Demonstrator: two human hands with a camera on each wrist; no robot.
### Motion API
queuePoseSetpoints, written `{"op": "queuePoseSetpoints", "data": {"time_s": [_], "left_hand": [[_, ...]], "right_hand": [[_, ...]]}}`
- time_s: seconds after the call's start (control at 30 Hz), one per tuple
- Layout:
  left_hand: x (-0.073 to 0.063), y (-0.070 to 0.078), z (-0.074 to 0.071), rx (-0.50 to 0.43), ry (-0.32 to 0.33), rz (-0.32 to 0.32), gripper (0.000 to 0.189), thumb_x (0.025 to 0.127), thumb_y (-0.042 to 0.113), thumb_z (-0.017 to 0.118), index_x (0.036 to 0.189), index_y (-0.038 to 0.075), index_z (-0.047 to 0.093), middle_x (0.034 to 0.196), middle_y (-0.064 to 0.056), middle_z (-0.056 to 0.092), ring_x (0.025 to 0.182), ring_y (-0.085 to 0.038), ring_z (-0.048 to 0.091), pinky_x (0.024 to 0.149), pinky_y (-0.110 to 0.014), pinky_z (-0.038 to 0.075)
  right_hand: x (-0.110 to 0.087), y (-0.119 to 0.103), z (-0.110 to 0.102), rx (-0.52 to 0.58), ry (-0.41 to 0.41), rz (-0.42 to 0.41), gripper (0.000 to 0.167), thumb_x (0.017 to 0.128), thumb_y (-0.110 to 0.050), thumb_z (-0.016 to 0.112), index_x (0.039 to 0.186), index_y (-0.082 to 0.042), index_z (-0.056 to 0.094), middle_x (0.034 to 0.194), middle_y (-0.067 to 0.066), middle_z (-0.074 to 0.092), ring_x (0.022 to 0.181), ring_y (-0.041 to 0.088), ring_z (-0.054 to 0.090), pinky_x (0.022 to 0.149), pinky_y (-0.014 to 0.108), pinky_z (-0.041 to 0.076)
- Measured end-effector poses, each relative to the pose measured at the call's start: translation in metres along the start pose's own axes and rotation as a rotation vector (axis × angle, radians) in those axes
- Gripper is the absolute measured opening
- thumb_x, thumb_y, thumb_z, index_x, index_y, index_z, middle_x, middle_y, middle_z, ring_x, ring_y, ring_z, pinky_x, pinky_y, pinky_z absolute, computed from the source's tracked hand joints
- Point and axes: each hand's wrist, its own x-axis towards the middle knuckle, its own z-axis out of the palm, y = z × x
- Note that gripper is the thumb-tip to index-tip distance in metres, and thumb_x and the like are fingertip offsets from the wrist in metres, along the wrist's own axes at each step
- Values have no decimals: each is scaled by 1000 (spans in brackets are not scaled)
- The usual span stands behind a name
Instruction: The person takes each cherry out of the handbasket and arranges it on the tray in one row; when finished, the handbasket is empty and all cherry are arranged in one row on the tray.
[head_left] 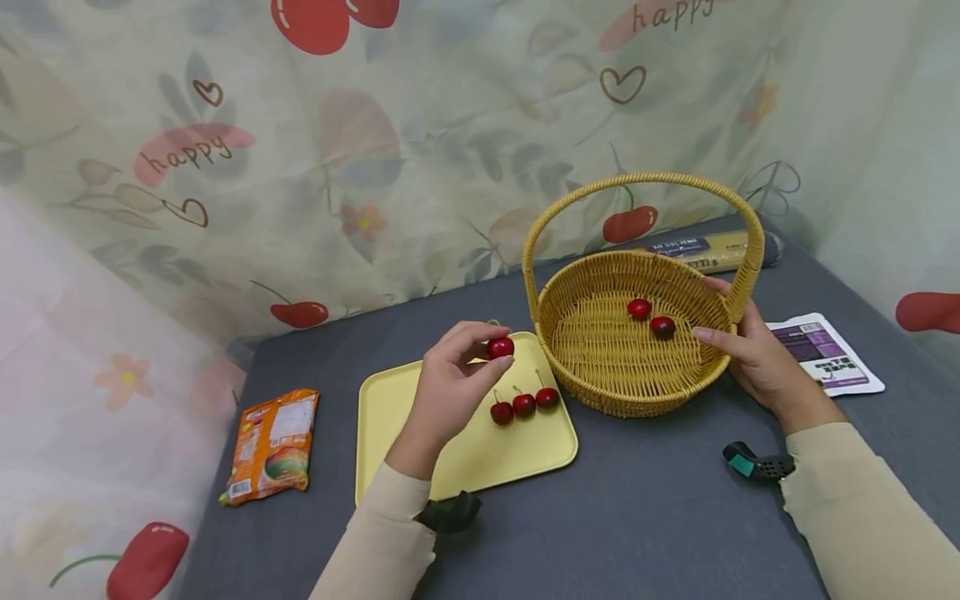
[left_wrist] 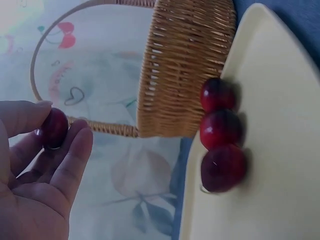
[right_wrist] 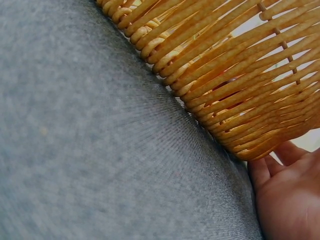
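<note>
Between thumb and fingers my left hand (head_left: 454,385) pinches a dark red cherry (head_left: 500,347), raised over the pale yellow tray (head_left: 390,433). Three more cherries (head_left: 524,405) with stems lie in a row at the tray's right side. My right hand (head_left: 765,367) grips the right side of the wicker basket (head_left: 637,407), thumb over the rim and fingers along the outer wall. Inside the basket are two cherries (head_left: 662,327). In the left wrist view the held cherry (left_wrist: 53,129) sits at the fingertips, apart from the basket.
An orange snack packet (head_left: 274,447) lies left of the tray. Behind the basket is a rolled package (head_left: 720,252), and a purple and white pouch (head_left: 828,354) lies right of it. The basket's tall arched handle (head_left: 645,178) stands upright. Patterned cloth hangs behind the grey table (head_left: 600,517).
</note>
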Motion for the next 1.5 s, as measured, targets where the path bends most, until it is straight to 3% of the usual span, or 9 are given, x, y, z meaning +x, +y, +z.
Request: {"op": "queuePoseSetpoints", "data": {"time_s": [0.57, 0.87, 1.0, 1.2, 1.5], "left_hand": [[-49, -39, -29, 115, 52, -208, 31, 96, 1, 84, 127, 2, 77, 122, -8, 70, 103, -28, 73, 88, -33, 62], [-61, -57, -30, 249, 42, -301, 28, 95, 7, 86, 122, 12, 81, 118, -1, 74, 103, -22, 71, 90, -44, 59], [-65, -64, -29, 274, 40, -346, 26, 94, 9, 87, 119, 11, 81, 116, -1, 75, 100, -22, 69, 88, -42, 57], [-69, -71, -29, 313, 37, -341, 25, 92, 7, 88, 116, 13, 82, 113, 2, 74, 97, -21, 66, 83, -34, 54], [-72, -76, -28, 317, 23, -304, 27, 91, 8, 91, 115, 15, 82, 109, 5, 72, 96, -20, 65, 80, -31, 53]], "right_hand": [[0, -2, 2, -3, 6, 19, 70, 109, 5, 56, 167, -22, 29, 156, 14, 33, 138, 25, 43, 95, 29, 57], [0, 0, 0, 11, -13, -13, 70, 108, 8, 54, 168, -18, 29, 156, 18, 35, 137, 25, 48, 93, 32, 59], [0, 1, -1, 15, -17, -14, 70, 108, 9, 54, 168, -18, 28, 156, 18, 35, 137, 24, 50, 92, 32, 59], [1, 0, 0, 7, -12, -9, 71, 108, 8, 54, 168, -19, 29, 156, 18, 35, 136, 25, 49, 92, 32, 59], [0, 1, 0, 14, -11, -15, 71, 108, 9, 54, 168, -20, 30, 155, 18, 35, 136, 24, 48, 92, 31, 59]]}}
